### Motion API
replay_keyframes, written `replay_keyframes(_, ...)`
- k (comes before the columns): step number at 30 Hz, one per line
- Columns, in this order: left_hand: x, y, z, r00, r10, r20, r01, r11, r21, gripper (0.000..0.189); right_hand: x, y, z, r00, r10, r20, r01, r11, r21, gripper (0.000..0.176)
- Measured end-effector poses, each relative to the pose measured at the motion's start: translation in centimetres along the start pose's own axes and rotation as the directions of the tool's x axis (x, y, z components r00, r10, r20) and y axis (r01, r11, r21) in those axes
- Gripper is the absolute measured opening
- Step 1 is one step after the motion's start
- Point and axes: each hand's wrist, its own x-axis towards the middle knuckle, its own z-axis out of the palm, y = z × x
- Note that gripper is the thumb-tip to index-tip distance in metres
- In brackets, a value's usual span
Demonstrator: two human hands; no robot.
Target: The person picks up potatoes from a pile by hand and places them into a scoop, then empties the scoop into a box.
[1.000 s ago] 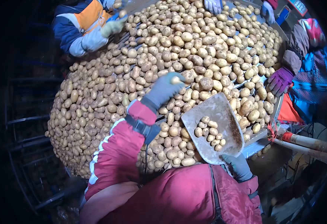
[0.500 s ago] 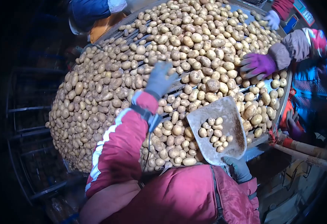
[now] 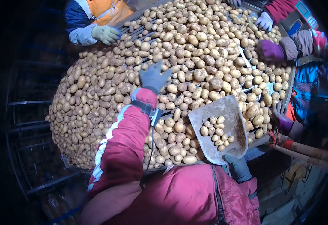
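Observation:
My left hand (image 3: 154, 77), in a grey-blue glove, reaches over the middle of a large heap of potatoes (image 3: 96, 90). Its fingers are spread, and a single potato (image 3: 157, 58) lies right at the fingertips. Down at the front edge, my right hand (image 3: 239, 168) is closed round the handle end of a worn grey scoop (image 3: 229, 112). The scoop tilts over the heap with several small potatoes (image 3: 217, 132) in its pan. My glove and sleeve hide most of the handle.
A co-worker's pale-gloved hand (image 3: 107, 34) rests at the far left edge. On the right, other people's hands, one in a white glove (image 3: 265, 21) and one in a purple glove (image 3: 271, 51), are over the potatoes. Pipes (image 3: 306, 152) jut out at the lower right.
My left hand has shifted slightly left, its fingers still spread. My right hand and the scoop stay almost in place. Co-workers' hands have moved, and a pale glove has appeared at the far left.

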Motion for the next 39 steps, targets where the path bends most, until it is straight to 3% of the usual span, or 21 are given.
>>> replay_keyframes(1,-0.9,1.2,0.0,1.0,-0.007,-0.004,0.007,1.0,0.003,0.065,0.0,-0.1,-0.2,0.999,0.051,0.006,-0.051,0.999,-0.005,0.033)
replay_keyframes(3,-4.5,4.8,-0.1,0.977,0.049,-0.205,-0.121,0.926,-0.357,0.062,0.6,0.5,-1.1,0.999,0.043,0.034,-0.043,0.999,0.0,0.033)
replay_keyframes(4,-5.7,5.9,-0.2,0.977,0.049,-0.209,-0.122,0.926,-0.357,0.062,0.8,0.7,-1.4,0.998,0.031,0.056,-0.032,0.999,0.01,0.034)
replay_keyframes(6,-8.3,7.2,0.0,0.991,0.132,-0.01,-0.128,0.937,-0.324,0.06,0.6,0.6,-1.1,0.999,0.027,0.041,-0.027,1.0,0.002,0.034)
replay_keyframes(7,-9.3,5.8,4.9,0.913,0.357,-0.198,-0.353,0.934,0.054,0.057,0.6,0.6,-0.9,0.999,0.025,0.029,-0.025,1.0,-0.006,0.035)
replay_keyframes(9,-11.6,6.2,3.9,0.916,0.32,-0.243,-0.392,0.847,-0.36,0.048,0.9,0.7,-1.1,0.999,0.014,0.041,-0.014,1.0,-0.014,0.036)
replay_keyframes(12,-7.7,2.7,4.1,0.926,0.303,-0.226,-0.365,0.874,-0.32,0.038,0.8,0.6,-1.4,0.998,0.008,0.067,-0.007,1.0,-0.004,0.038)
replay_keyframes(13,-6.6,1.5,3.5,0.824,0.293,-0.485,-0.467,0.836,-0.289,0.033,0.8,0.4,-1.4,0.996,0.01,0.093,-0.011,1.0,0.008,0.039)
replay_keyframes(14,-6.6,2.4,-0.8,0.939,0.108,-0.328,-0.238,0.891,-0.388,0.033,0.8,0.5,-1.4,0.996,0.011,0.093,-0.012,1.0,0.006,0.039)
replay_keyframes(17,-1.1,0.5,0.6,0.965,0.07,-0.254,-0.161,0.92,-0.358,0.031,0.8,0.7,-1.6,0.998,0.018,0.06,-0.018,1.0,-0.001,0.039)
replay_keyframes(19,0.7,1.1,0.4,0.993,0.06,-0.101,-0.059,0.998,0.006,0.031,0.6,0.4,-1.5,0.998,-0.006,0.063,0.007,1.0,-0.014,0.042)
replay_keyframes(20,1.9,0.9,2.0,0.96,0.088,-0.266,-0.137,0.975,-0.173,0.037,0.5,0.3,-1.1,0.998,-0.005,0.06,0.006,1.0,-0.011,0.042)
replay_keyframes(23,3.7,-1.2,3.8,0.987,0.108,-0.118,-0.138,0.948,-0.287,0.042,0.5,0.3,-0.6,0.993,-0.098,0.072,0.095,0.995,0.035,0.04)
replay_keyframes(24,4.7,-2.6,5.1,0.982,0.148,-0.116,-0.185,0.877,-0.444,0.046,0.7,0.5,-0.9,0.992,-0.098,0.076,0.097,0.995,0.025,0.044)
replay_keyframes(29,5.6,-2.3,3.9,0.98,0.189,-0.064,-0.199,0.907,-0.372,0.046,0.7,0.5,-0.9,0.987,-0.112,0.112,0.104,0.992,0.078,0.051)
replay_keyframes(31,3.6,0.4,0.3,0.98,0.196,0.032,-0.198,0.975,0.104,0.047,0.7,0.4,-0.7,0.988,-0.117,0.098,0.111,0.992,0.06,0.054)
replay_keyframes(33,3.9,-0.4,1.2,0.98,0.199,0.021,-0.2,0.973,0.112,0.048,1.0,0.5,-1.0,0.99,-0.099,0.1,0.094,0.994,0.053,0.054)
replay_keyframes(35,4.5,-1.8,2.4,0.966,0.255,0.046,-0.238,0.944,-0.228,0.05,1.0,0.6,-1.2,0.992,-0.084,0.096,0.08,0.996,0.042,0.055)
replay_keyframes(38,4.6,-1.7,3.0,0.968,0.249,0.04,-0.228,0.933,-0.279,0.053,1.0,0.4,-1.1,0.99,-0.114,0.083,0.112,0.993,0.033,0.053)
replay_keyframes(39,4.3,-1.4,3.3,0.968,0.248,0.047,-0.226,0.933,-0.281,0.053,0.8,0.0,-1.1,0.995,-0.062,0.079,0.059,0.998,0.038,0.05)
